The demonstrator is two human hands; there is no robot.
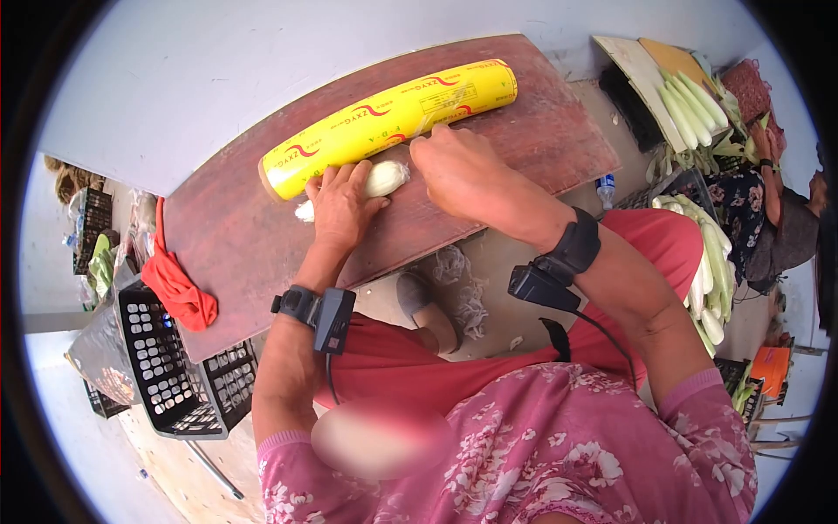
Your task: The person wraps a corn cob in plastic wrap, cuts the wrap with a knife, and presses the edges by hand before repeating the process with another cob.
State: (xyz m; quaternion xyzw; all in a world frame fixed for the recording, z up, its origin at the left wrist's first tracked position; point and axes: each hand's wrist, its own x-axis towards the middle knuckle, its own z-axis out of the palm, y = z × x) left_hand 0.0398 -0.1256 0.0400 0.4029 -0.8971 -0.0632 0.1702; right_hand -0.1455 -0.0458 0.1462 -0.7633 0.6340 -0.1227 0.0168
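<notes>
A yellow roll of cling film (pixel 349 124) with red printing lies slantwise across the dark red table (pixel 262 253). My left hand (pixel 341 205) rests over a pale, peeled stem vegetable (pixel 387 178), its fingers holding it against the near side of the roll. The vegetable's white end shows on either side of that hand. My right hand (pixel 463 170) is closed in a pinch at the roll's near edge, to the right of the vegetable. Creased clear film (pixel 447 103) runs over the roll just above its knuckles; the fingertips are partly hidden.
Black plastic crates (pixel 161 358) and a red cloth (pixel 179 284) are at the table's left end. Long pale-green stems are piled on boards (pixel 690 109) and beside my right knee (pixel 711 262). A bottle (pixel 605 190) stands by the table's right edge. Another person (pixel 759 210) sits at far right.
</notes>
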